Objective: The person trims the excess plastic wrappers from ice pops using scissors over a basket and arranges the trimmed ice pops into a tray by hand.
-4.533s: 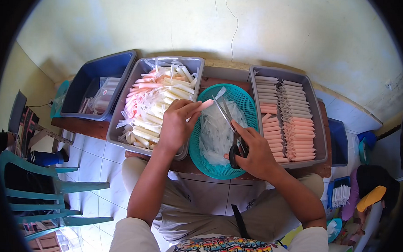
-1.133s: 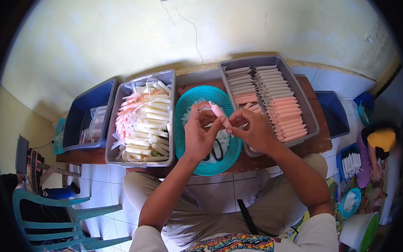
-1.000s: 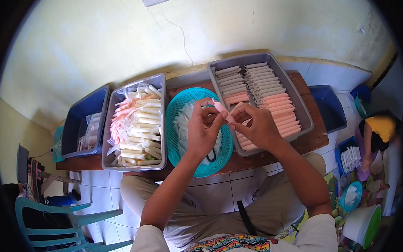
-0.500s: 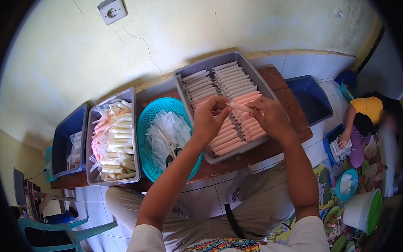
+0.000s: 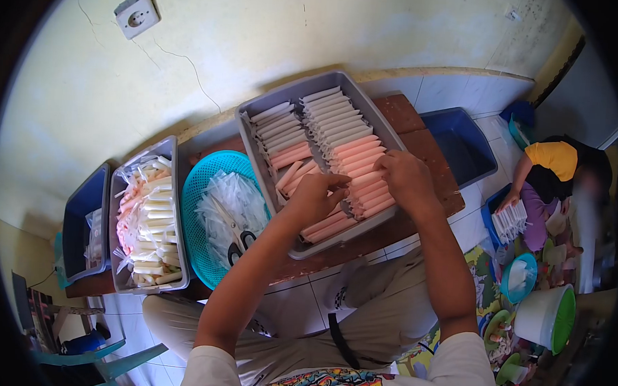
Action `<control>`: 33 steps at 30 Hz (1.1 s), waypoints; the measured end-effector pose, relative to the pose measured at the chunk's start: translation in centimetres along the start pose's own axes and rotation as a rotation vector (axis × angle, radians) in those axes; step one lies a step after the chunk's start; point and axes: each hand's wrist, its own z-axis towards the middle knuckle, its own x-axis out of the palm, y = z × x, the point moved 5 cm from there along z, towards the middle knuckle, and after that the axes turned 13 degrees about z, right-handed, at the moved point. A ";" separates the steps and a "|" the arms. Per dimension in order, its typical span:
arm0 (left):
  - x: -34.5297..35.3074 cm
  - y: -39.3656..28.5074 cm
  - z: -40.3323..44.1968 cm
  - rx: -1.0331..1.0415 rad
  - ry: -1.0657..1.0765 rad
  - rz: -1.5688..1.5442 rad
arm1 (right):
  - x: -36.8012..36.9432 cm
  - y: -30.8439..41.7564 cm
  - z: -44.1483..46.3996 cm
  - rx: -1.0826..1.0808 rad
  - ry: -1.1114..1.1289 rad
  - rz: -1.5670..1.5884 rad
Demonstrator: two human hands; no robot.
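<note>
Stick layout, partly complete: pale and pink sticks (image 5: pixel 356 154) laid in two columns in grey tray (image 5: pixel 373 113); loose sticks (image 5: pixel 156 215) appear to remain for handling in grey tub (image 5: pixel 181 216)
Left hand (image 5: pixel 314 198): half-curled over the columns; right hand (image 5: pixel 406 181): fingers bent, at pink stick ends; grip indeterminate on both

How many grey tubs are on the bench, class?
2. One grey tub is left of the turquoise basket; the other grey tub, holding rows, is right of it.
</note>
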 end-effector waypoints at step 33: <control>-3.1 -2.9 -2.2 0.071 -0.276 0.462 | 2.0 2.3 0.7 0.058 0.017 0.175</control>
